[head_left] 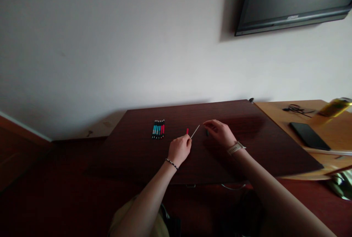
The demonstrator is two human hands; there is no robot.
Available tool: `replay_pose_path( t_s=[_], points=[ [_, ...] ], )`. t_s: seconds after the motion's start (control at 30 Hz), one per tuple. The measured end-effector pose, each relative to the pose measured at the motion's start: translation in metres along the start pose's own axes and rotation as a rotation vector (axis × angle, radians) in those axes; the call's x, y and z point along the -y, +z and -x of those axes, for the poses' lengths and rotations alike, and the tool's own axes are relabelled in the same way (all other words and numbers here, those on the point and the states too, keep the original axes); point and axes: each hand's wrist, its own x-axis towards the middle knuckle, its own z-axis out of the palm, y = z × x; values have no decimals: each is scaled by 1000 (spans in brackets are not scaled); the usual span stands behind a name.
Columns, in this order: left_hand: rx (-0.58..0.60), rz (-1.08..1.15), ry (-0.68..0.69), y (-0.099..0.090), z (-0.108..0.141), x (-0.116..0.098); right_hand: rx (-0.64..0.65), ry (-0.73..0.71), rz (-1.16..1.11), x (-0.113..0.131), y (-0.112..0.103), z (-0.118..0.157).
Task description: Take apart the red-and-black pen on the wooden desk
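Note:
My left hand (179, 150) is closed around a thin pale pen refill (195, 131), which points up and to the right. Just beyond its knuckles shows a short red pen barrel (187, 131); whether the hand touches it I cannot tell. My right hand (220, 133) hovers right of the refill's tip, its fingers bent and drawn together; anything between them is too small to make out. Below those fingers is a small dark piece (207, 133), partly hidden. Left of my hands, several pens (158, 129) with blue or red barrels and black ends lie side by side.
The dark wooden table (132, 149) stands against a pale wall. A lighter wooden surface adjoins it on the right, bearing a black flat device (309, 136), a coiled black cable (296, 109) and a yellow can (336, 107). A television (294, 2) hangs at upper right.

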Motion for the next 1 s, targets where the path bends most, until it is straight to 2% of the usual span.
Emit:
replay_pose_path(
  t_s=[0.63, 0.9, 1.0],
  points=[
    [5, 5, 0, 1, -1, -2, 61, 74, 4, -2, 3, 2],
    [1, 6, -3, -1, -1, -4, 32, -60, 163, -11, 7, -3],
    [17, 10, -11, -2, 0, -4, 67, -55, 224, -21, 13, -3]
  ],
)
